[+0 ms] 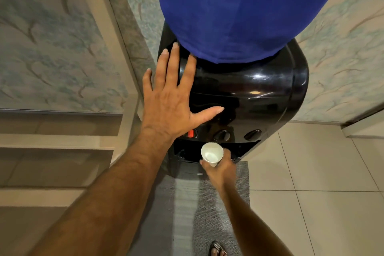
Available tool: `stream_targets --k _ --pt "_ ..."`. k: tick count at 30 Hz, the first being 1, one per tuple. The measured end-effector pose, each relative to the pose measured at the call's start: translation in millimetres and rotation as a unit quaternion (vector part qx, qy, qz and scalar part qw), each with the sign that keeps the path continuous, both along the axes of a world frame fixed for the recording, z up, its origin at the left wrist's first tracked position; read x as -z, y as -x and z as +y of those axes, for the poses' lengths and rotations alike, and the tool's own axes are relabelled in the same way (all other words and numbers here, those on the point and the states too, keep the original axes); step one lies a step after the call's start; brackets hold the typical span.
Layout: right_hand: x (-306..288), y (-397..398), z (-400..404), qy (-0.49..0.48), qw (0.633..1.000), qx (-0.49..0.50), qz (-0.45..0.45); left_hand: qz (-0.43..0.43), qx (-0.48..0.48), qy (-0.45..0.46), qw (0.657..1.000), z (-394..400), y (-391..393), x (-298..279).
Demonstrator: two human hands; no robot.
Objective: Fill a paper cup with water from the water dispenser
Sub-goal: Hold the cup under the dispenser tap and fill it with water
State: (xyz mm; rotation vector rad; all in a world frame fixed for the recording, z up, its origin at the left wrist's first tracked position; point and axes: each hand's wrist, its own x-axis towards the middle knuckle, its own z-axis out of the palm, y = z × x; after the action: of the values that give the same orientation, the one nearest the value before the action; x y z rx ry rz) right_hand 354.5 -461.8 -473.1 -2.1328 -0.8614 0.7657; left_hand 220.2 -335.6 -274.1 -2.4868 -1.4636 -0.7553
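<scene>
A black water dispenser [259, 93] stands in front of me, its bottle under a blue cloth cover [239, 6]. My left hand [168, 97] lies flat and spread on the dispenser's top left, holding nothing. Lower down, my right hand [220, 167] grips a white paper cup [212, 153] upright in the dark tap recess, just below the middle tap [222, 135]. A red tap [191, 133] sits to its left and a third tap [252, 134] to its right. The cup's white inside shows; I cannot tell whether water is in it.
A grey mat [207, 210] lies on the tiled floor [322, 193] before the dispenser. My sandalled foot [217, 249] is on it. Wallpapered walls [52, 48] flank the dispenser, with a ledge or step at the left [56, 141].
</scene>
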Motion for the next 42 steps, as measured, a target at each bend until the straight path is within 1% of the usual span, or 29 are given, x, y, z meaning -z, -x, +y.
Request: stream_targets --k 10,12,18,20,24,26,28,31,33,35,37,39,42 --pt "23.7 9.9 16.6 0.015 0.999 -0.005 -0.033 -0.011 -0.007 -0.024 1.0 0.9 -1.2 2.7" --pt "27.0 6.3 18.6 0.024 0.999 -0.001 -0.043 -0.01 -0.008 -0.022 1.0 0.8 -1.4 3.0" --pt "38.0 -2.1 18.8 0.02 0.999 0.004 -0.037 0.004 -0.011 -0.001 1.0 -0.9 -2.1 -0.5" --pt "38.4 -4.7 17.9 0.011 0.999 0.009 -0.029 0.008 -0.014 0.005 1.0 -2.6 -3.2 -2.3" --pt "22.9 -2.6 10.4 -0.043 0.998 0.047 0.022 0.002 -0.015 0.004 1.0 -3.8 -5.3 -4.0" --pt "5.4 -2.9 0.5 -0.085 0.994 0.063 0.014 -0.002 -0.012 -0.001 1.0 -3.8 -5.6 -3.0" --pt "-17.2 -9.0 -13.3 -0.143 0.987 0.065 -0.023 -0.007 -0.008 -0.006 1.0 -2.8 -5.8 -0.8" --pt "-61.7 -23.2 -30.3 -0.214 0.967 0.033 -0.136 -0.01 -0.002 -0.006 1.0 -1.0 -6.2 1.7" --pt "-90.5 -31.9 -30.8 -0.27 0.938 0.015 -0.216 -0.009 -0.001 -0.009 1.0 0.1 -7.0 2.7" --pt "-114.1 -39.3 -23.0 -0.303 0.902 -0.002 -0.309 -0.01 -0.003 -0.009 1.0 0.3 -6.8 3.2" --pt "-130.2 -45.1 -12.5 -0.293 0.87 -0.042 -0.394 -0.011 -0.001 -0.008 1.0 -0.1 -6.5 3.5" --pt "-136.7 -49.4 -4.1 -0.265 0.848 -0.096 -0.449 -0.01 -0.002 -0.006 1.0 -0.8 -6.5 3.5" --pt "-134.9 -53.8 1.6 -0.21 0.845 -0.14 -0.471 -0.006 -0.002 0.0 1.0 -2.1 -6.7 2.9"
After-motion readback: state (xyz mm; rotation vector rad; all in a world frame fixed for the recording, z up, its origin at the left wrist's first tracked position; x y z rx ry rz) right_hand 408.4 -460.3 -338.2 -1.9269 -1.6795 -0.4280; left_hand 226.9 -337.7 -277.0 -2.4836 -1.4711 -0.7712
